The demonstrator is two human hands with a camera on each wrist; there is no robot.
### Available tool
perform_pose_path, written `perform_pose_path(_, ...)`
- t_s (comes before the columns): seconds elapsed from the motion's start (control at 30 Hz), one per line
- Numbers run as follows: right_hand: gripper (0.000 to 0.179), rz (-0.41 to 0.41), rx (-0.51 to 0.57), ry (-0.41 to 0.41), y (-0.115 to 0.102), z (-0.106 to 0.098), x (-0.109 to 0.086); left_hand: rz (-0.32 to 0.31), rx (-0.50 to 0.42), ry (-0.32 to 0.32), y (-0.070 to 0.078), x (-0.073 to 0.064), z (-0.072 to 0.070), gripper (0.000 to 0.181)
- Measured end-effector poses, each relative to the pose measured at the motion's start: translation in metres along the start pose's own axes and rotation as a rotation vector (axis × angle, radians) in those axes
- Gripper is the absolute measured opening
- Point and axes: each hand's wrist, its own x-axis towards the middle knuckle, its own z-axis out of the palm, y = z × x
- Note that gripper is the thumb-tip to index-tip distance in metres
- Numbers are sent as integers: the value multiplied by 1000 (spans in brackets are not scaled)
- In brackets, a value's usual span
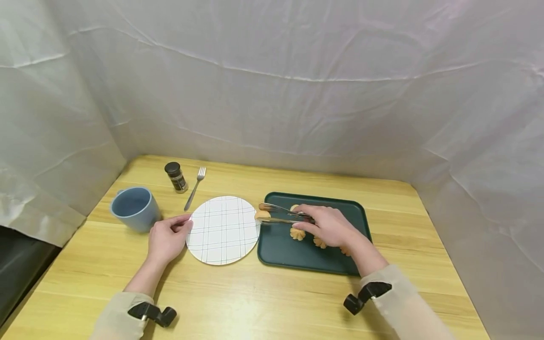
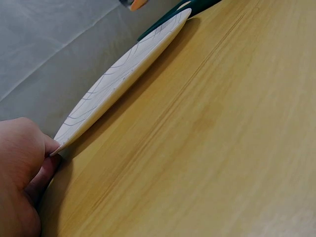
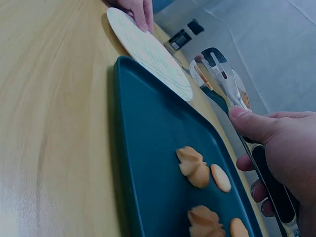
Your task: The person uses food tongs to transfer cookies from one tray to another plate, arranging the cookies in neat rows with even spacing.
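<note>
At the left rim of a round white plate (image 1: 223, 231) with a thin checked line pattern, my left hand (image 1: 167, 240) pinches the edge between thumb and fingers. My right hand (image 1: 331, 225) grips metal tongs (image 1: 281, 220) above the dark green tray (image 1: 278, 255). Between the tong tips is a light brown cookie (image 1: 262, 215), over the gap where plate and tray edges come close. Piped, flower-shaped cookies (image 3: 193, 167) and small flat oval ones (image 3: 220, 177) lie on the tray, partly hidden by my right hand and forearm in the head view.
Left of the plate stands a blue mug (image 1: 136, 208), close to my left hand. Behind lie a black-capped spice jar (image 1: 176, 177) and a fork (image 1: 195, 189). The wooden table (image 1: 238, 302) is bordered by pale grey fabric (image 1: 272, 118) at the back and sides.
</note>
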Motion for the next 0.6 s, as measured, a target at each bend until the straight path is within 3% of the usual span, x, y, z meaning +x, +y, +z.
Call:
perform_pose_path(0.2,51,-33,-20,-7,-7,11,13,-9,3,-1,0,0,1,25)
perform_pose_path(0.6,52,4,-55,-43,-19,24,32,-3,-5,9,2,-2,0,24)
